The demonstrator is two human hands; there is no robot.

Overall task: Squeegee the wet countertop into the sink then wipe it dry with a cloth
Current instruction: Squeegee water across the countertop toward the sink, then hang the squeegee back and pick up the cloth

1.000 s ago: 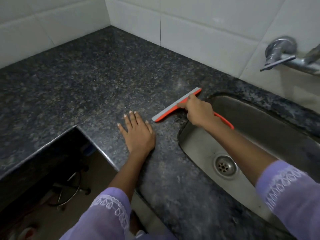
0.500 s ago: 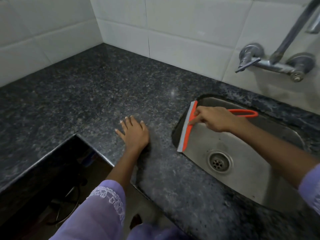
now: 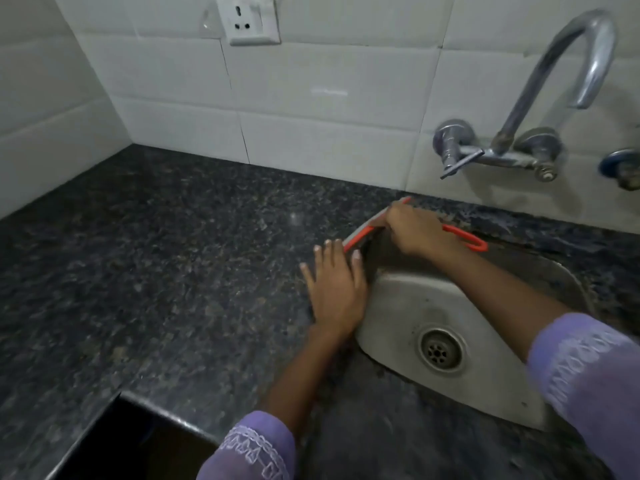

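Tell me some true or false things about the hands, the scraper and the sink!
1. The right hand holds the orange squeegee. True.
2. The left hand holds a cloth. False: it lies flat and empty on the countertop, beside the sink.
3. Water is running from the tap. False: no stream shows.
4. The squeegee blade sits at the sink's far left corner. True.
5. A plate sits in the sink. False: only the drain shows.

The right hand [image 3: 417, 232] grips the orange squeegee [image 3: 362, 232] at the sink's [image 3: 485, 386] far-left rim; the left hand [image 3: 336, 289] lies flat on the dark tabletop [image 3: 156, 271] beside it
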